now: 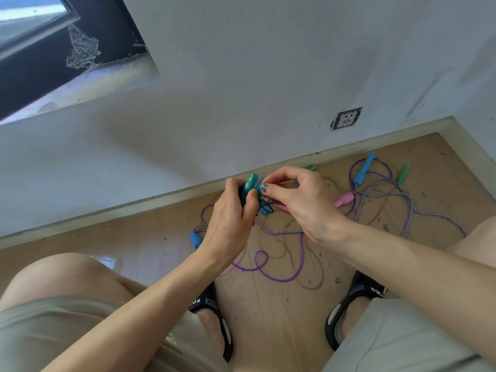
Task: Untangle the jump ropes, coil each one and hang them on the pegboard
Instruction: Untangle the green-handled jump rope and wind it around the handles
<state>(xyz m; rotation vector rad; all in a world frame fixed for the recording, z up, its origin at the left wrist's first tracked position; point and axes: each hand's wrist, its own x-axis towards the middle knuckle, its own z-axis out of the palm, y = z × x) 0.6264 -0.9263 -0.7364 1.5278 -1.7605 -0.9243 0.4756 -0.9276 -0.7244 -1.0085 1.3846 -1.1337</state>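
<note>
My left hand (230, 216) grips a bundle of a teal jump rope (251, 183), its handles and coiled blue cord held above the floor. My right hand (298, 200) pinches the blue cord at the top of that bundle with thumb and fingers. Below lies a tangle on the wooden floor: a smooth purple rope (279, 275), a purple-and-white braided rope (410, 210), thin reddish and yellow cords. Loose handles lie around: a light blue handle (363, 169), a pink handle (343, 200), green handles (404, 173) and a blue handle (196, 238).
I squat facing a white wall with a baseboard (161, 196) and a power socket (346, 118). A dark window recess (48, 63) is at upper left. My feet in black slippers (214, 315) flank the tangle. No pegboard is in view.
</note>
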